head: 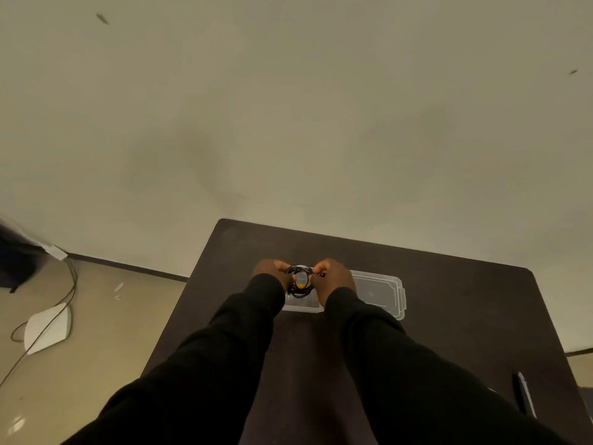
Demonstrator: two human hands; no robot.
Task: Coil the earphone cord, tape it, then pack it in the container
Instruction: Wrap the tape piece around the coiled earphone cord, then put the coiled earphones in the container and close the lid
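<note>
A black earphone cord (300,282), wound into a small coil, hangs between both my hands above the dark table (449,316). My left hand (271,272) pinches the coil's left side. My right hand (333,276) pinches its right side, with a short cord end sticking out past the fingers. Through the coil's middle shows a clear roll with a yellow spot, probably the tape (301,281). The clear plastic container (382,292) lies on the table just right of and beneath my hands, partly hidden by my right wrist. A flat clear piece (303,305), maybe its lid, lies under the coil.
A dark pen-like object (521,393) lies near the table's right front edge. On the floor to the left lie a white flat object (48,327) and a thin cable (72,284). A plain wall stands behind the table.
</note>
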